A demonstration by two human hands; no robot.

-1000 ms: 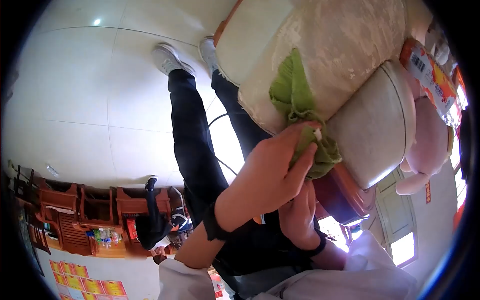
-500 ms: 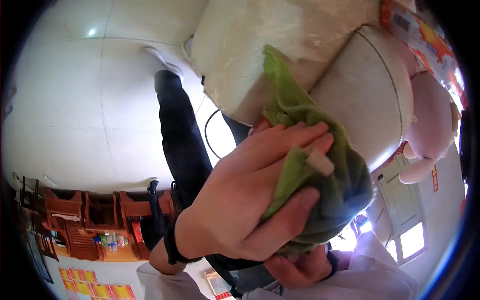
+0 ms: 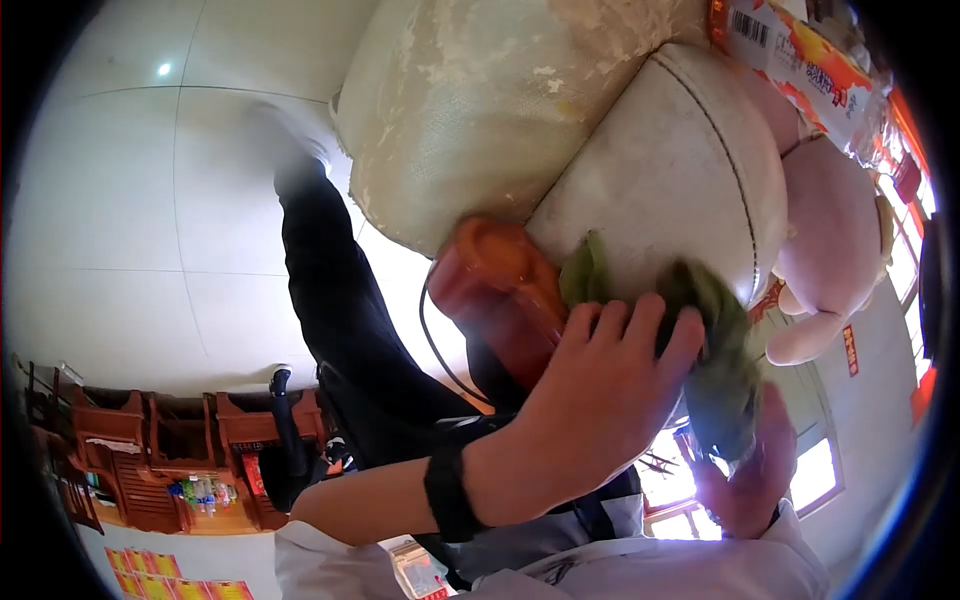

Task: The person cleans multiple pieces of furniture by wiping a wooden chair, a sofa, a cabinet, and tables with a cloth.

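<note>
Far off to the left of the fingers (image 3: 645, 316) we have the chairs (image 3: 105, 425), a row of them, with a person (image 3: 292, 440) in dark clothes at the near end. The pale floor (image 3: 90, 220) stretches out above them, and here comes a dark-trousered leg (image 3: 310, 270), its shoe a blur, well left of the fingertips. Closer in, beyond the fingertips, sits the worn seat (image 3: 460, 120), and just left of the fingers the glossy brown woodwork (image 3: 490, 265). Now the main action! The left hand (image 3: 590, 410) has its fingers curled and a little apart, apparently pinching the green cloth (image 3: 728, 385): one flap pokes out past the fingertips, the larger bunch hangs to their right, in front of the cushion (image 3: 650, 170). Trouble looms here, I'd say: a loose bunch like that could slip free if the pinch slackens, and the flap could snag on the woodwork if it swings left. At the bunch's lower end is the right hand (image 3: 755, 465), blurred, so I can't tell whether its fingers are pinching or merely touching; if the two pull unevenly, the cloth could twist or drop. Out to the right of the left fingers, the packet (image 3: 790, 75) and the pink toy (image 3: 830, 240), both clear of contact.
</note>
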